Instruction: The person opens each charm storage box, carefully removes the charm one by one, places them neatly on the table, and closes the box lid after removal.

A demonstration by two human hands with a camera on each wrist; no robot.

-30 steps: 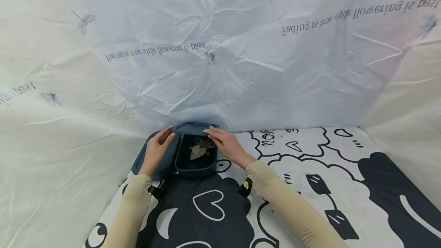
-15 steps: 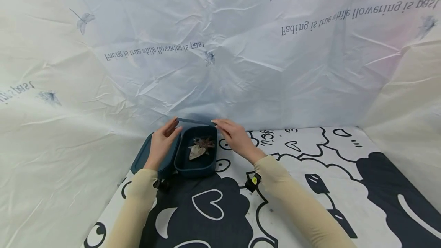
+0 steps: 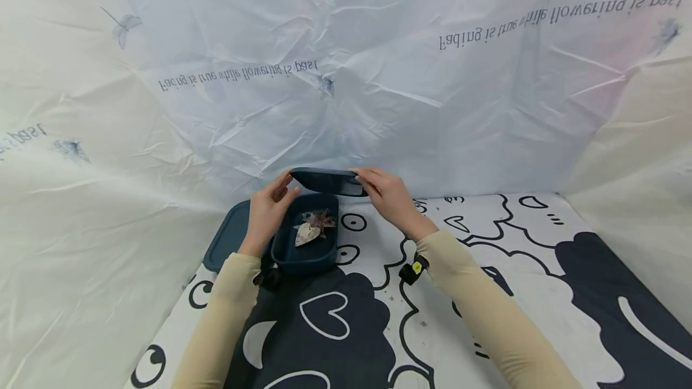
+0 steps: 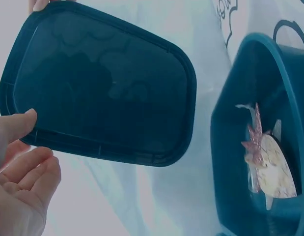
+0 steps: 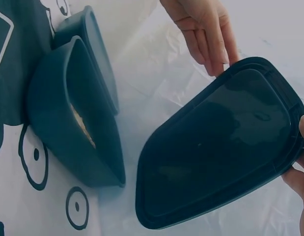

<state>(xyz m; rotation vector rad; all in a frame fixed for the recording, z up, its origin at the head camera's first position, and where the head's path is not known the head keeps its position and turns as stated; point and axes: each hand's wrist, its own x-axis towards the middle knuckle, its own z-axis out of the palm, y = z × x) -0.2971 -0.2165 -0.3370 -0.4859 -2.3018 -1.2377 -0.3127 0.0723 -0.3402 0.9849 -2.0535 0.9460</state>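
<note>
A dark blue plastic lid (image 3: pixel 327 182) is held up and tilted, its inner side toward me. My left hand (image 3: pixel 268 212) pinches its left edge; in the left wrist view the thumb (image 4: pixel 23 124) lies over the rim. On the opposite edge my right hand (image 3: pixel 390 200) grips the lid, thumb in front. Below stands an open dark blue box (image 3: pixel 304 266). Inside it lie a pale leaf-shaped piece (image 3: pixel 307 233) and a reddish star-shaped piece (image 4: pixel 255 142), overlapping, with other bits partly hidden beneath.
A second blue box with its lid on (image 3: pixel 231 234) stands against the open one's left side, partly behind my left arm. A crinkled white sheet (image 3: pixel 378 107) rises just behind. The black-and-white printed cloth (image 3: pixel 465 317) extends to the right and front.
Both hands have raised the lid up off the box and a little to the right. It has tipped, so its underside faces me, and the box's inside shows fully.
</note>
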